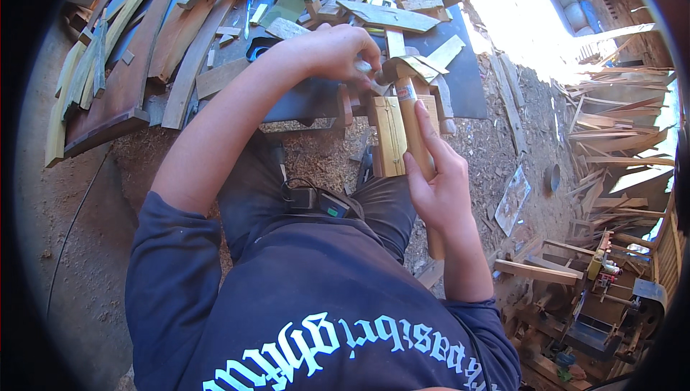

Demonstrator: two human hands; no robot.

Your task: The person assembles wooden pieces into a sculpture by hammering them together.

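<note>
Holding a hammer (414,125) beside a yellowish wooden block (389,136) at the near edge of the bench (468,85), a person (316,283) curls the right hand (440,184) around it; the grip of the left hand (338,52) pinches a pale, partly hidden object (363,67) near the hammer's head.

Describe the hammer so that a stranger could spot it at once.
Start at the blue-grey worktable at the top, then drop to the right hand below it. The hammer is in that hand, its crosswise head and rounded handle unlike the flat wooden pieces nearby.
</note>
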